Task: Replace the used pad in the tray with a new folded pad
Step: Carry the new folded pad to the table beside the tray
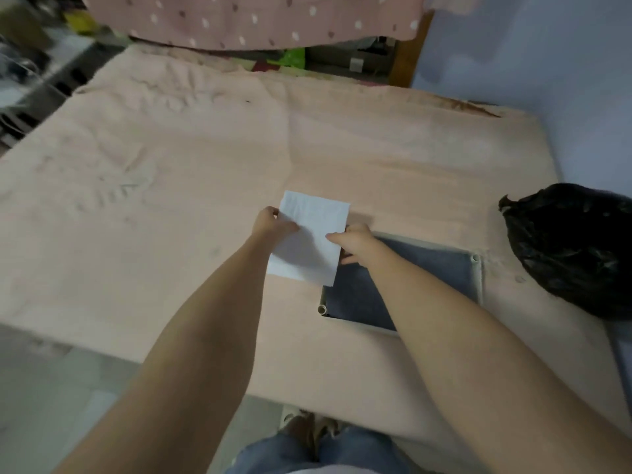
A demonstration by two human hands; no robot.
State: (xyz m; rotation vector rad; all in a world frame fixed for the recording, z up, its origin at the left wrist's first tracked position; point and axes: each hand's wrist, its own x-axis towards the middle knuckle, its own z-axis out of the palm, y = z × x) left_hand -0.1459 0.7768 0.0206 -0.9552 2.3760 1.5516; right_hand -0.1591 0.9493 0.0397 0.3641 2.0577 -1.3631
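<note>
A white folded pad [309,236] is held flat between both hands, just above the pink bed cover. My left hand [272,223] grips its left edge and my right hand [354,241] grips its right edge. The pad's lower right corner overlaps the near left part of the tray [476,268], a pale-rimmed rectangle with a dark grey-blue inside [441,268]. My right forearm crosses over the tray and hides part of it. No other pad shows inside the tray.
A bulging black plastic bag [574,248] sits on the bed to the right of the tray. The pink cover [171,186] spreads wide to the left and back. A blue wall [547,63] stands at the right. Cluttered shelves [27,70] are at far left.
</note>
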